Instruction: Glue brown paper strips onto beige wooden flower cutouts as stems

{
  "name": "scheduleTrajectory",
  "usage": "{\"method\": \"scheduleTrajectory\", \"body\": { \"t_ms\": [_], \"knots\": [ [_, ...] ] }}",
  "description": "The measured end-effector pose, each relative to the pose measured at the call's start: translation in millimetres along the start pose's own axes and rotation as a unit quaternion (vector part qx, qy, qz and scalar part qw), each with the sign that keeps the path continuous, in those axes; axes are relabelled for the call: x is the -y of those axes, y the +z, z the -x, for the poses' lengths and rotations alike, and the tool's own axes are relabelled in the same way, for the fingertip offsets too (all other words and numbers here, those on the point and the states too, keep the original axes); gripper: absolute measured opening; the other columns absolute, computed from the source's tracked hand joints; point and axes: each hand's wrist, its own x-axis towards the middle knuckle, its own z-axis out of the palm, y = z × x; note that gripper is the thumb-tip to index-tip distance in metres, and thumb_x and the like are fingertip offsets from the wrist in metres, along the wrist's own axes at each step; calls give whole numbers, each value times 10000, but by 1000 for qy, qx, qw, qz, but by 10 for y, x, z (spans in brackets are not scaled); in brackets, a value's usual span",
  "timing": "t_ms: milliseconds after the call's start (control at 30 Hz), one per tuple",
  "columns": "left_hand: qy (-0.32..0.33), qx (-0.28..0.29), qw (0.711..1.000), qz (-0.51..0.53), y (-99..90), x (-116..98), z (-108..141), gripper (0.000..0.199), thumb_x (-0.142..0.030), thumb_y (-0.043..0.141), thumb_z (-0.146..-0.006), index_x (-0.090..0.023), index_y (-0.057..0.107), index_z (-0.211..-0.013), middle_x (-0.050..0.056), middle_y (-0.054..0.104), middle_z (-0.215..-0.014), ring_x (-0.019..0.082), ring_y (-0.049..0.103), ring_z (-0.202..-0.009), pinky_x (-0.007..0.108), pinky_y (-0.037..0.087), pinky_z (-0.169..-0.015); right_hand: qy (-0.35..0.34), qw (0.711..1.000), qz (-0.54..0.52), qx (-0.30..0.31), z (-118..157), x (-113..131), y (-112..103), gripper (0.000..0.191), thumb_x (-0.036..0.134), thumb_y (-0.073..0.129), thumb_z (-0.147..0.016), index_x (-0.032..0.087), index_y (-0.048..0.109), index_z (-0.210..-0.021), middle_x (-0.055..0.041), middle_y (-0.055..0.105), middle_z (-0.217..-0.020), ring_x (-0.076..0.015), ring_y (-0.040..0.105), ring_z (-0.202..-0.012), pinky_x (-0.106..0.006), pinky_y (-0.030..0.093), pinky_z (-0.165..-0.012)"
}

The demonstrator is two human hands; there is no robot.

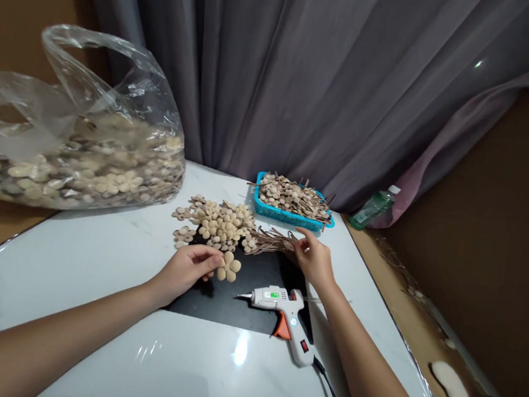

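My left hand [192, 265] pinches a beige five-petal fabric flower [228, 267] between thumb and fingers, above the black mat [237, 307]. Just beyond it lies a pile of similar flowers [221, 224], some beige and some greyish. My right hand [315, 258] is at the right end of a bundle of thin brown cords [273, 242], its fingers closed around the cord ends. How many cords it grips cannot be made out. Below the right hand, a white glue gun [281, 302] with an orange trigger lies on its side, its nozzle pointing left.
A clear plastic bag [121, 150] full of flowers stands at the left. At the back, a blue basket [286, 215] holds flowers with brown stems. A green bottle [375, 208] leans near the grey curtain [284, 67]. The glue gun's black cable [331, 391] runs toward the front edge.
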Motion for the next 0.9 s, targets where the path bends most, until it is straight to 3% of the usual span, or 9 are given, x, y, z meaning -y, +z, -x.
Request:
{"method": "scheduleTrajectory", "body": {
  "t_ms": [100,167,300,433,500,633,900],
  "knots": [
    [31,4,999,-12,3,-49,20,329,-475,678,-724,-148,695,-751,36,630,-668,133,526,-575,238,422,-534,-29,999,-28,8,6,84,-53,237,215,483,-826,182,689,-938,-63,702,-806,-189,630,-705,-292,483,-674],
    [69,21,997,-23,12,-93,48,337,-479,672,-733,-147,694,-677,55,614,-718,157,542,-667,271,459,-636,-62,996,-58,23,34,203,-93,230,218,479,-839,194,705,-877,-66,710,-848,-190,643,-751,-282,493,-669],
    [95,61,993,-28,56,-180,126,415,-547,636,-739,-150,711,-644,119,629,-784,250,514,-999,339,454,-842,-132,982,-118,73,160,557,-152,212,178,515,-824,227,708,-898,-34,724,-897,-174,663,-840,-268,515,-738],
    [90,102,990,-26,116,-232,207,383,-531,659,-725,-160,724,-659,156,627,-1065,282,402,-1264,370,362,-1017,-165,949,-237,124,305,872,-185,194,169,558,-821,231,720,-909,-38,739,-891,-170,683,-813,-273,536,-723],
    [64,145,987,-17,141,-233,246,351,-500,657,-738,-165,721,-655,153,633,-1082,291,456,-1237,385,389,-1003,-159,933,-285,150,356,963,-193,188,172,587,-813,235,727,-921,-44,742,-906,-175,689,-824,-278,542,-725],
    [40,194,979,-41,174,-199,309,286,-435,654,-765,-167,736,-709,134,662,-982,273,634,-960,401,496,-859,-132,908,-346,195,414,1031,-177,166,195,617,-806,223,738,-917,-53,746,-875,-181,687,-798,-294,544,-714],
    [152,194,949,-195,178,-215,345,232,-349,576,-846,-182,730,-803,72,654,-813,188,623,-791,307,502,-747,64,870,-436,220,495,1115,-69,143,317,770,-660,189,714,-694,-28,730,-696,-170,673,-642,-276,539,-606]
  ]
}}
